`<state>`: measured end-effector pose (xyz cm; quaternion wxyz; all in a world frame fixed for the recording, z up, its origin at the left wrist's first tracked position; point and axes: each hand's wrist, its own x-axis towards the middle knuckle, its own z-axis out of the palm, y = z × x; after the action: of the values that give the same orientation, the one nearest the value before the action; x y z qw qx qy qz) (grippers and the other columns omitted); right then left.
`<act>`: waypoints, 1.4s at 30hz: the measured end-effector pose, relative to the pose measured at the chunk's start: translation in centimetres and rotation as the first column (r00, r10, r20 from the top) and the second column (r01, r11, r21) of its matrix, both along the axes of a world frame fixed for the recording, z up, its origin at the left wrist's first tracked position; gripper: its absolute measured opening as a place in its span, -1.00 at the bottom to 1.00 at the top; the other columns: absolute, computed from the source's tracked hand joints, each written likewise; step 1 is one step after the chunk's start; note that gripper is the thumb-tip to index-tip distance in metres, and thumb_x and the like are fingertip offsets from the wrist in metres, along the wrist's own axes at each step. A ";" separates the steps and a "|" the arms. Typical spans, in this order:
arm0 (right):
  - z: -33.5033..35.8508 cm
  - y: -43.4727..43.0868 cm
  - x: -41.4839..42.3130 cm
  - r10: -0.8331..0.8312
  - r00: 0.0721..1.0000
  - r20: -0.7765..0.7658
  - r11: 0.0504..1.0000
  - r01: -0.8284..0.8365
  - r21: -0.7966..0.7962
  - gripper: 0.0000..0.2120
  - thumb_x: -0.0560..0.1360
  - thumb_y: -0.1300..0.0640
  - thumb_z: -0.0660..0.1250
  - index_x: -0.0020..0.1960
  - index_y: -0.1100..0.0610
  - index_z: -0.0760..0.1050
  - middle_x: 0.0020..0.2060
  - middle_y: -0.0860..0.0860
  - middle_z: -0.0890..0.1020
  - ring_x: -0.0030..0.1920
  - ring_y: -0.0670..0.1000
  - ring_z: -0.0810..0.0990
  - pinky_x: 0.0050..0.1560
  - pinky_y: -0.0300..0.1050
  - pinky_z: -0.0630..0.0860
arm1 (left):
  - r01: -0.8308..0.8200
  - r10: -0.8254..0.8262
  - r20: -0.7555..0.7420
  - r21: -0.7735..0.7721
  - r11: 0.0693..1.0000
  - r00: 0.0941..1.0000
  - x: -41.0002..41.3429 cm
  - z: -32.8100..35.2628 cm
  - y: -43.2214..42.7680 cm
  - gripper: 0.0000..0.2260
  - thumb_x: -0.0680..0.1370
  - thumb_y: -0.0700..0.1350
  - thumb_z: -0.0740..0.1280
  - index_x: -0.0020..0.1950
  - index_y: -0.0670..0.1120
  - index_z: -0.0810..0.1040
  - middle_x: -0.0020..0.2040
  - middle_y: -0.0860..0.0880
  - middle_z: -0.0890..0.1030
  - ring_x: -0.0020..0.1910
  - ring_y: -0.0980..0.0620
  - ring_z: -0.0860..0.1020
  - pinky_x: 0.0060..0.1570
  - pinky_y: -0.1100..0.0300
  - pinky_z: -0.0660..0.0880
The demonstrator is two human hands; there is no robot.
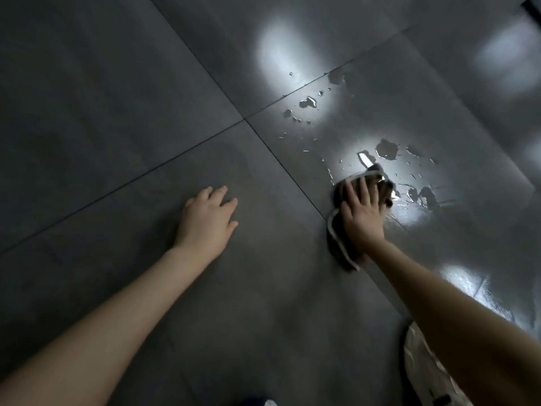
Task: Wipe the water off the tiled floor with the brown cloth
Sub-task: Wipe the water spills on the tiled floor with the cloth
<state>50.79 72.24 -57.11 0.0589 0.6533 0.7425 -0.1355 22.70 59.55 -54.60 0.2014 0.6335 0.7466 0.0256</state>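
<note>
Brown cloth (336, 235) under flat, spread right hand (361, 213) fingers; I'd press hard, sweep into puddles (386, 149). Left hand (206, 219) braces, spread flat.

Dark grey tiled floor (117, 83), brown cloth (336, 238) with a pale edge.

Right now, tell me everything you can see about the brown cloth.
The brown cloth is a soft, crumpled rag with a pale edge band, lying bunched on the dark tiled floor. The right hand presses flat on it, fingers spread. Its far end meets the puddles.
</note>
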 end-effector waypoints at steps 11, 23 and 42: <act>-1.1 -6.0 -21.0 0.717 0.692 -0.085 0.696 -0.705 0.137 -0.43 0.45 -0.07 0.02 0.47 -0.05 0.22 0.49 0.08 0.24 0.50 0.25 0.07 0.40 0.43 -0.03 | -0.614 0.589 0.178 0.281 0.738 0.789 -7.5 1.1 -1.8 -0.81 0.48 -0.27 0.28 0.01 -0.20 0.64 0.06 -0.21 0.60 0.06 -0.26 0.51 0.10 0.00 0.43; -0.6 4.7 -17.1 0.197 0.980 -0.036 0.977 -0.193 0.094 -0.47 0.52 -0.04 0.06 0.49 -0.11 0.14 0.54 0.02 0.08 0.53 0.16 -0.06 0.43 0.38 -0.12 | -0.593 0.592 0.051 0.131 0.794 0.804 -11.4 -0.5 -5.4 -0.55 0.49 -0.36 0.19 0.38 -0.18 0.42 0.37 -0.17 0.47 0.31 -0.22 0.43 0.34 -0.01 0.33; -0.5 -5.4 6.9 0.182 0.983 0.009 0.979 -0.182 0.093 -0.49 0.49 -0.08 0.06 0.43 -0.07 0.30 0.46 0.09 0.30 0.50 0.14 0.10 0.37 0.33 0.19 | -0.134 0.128 0.130 0.033 0.990 0.983 0.8 0.7 5.8 -0.63 0.56 -0.10 0.25 0.37 -0.11 0.44 0.46 -0.14 0.36 0.42 -0.19 0.29 0.41 -0.03 0.26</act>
<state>57.71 66.81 -57.57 0.0405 0.5845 0.8048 -0.0946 23.55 65.39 -53.90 0.2334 0.5841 0.7716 0.0948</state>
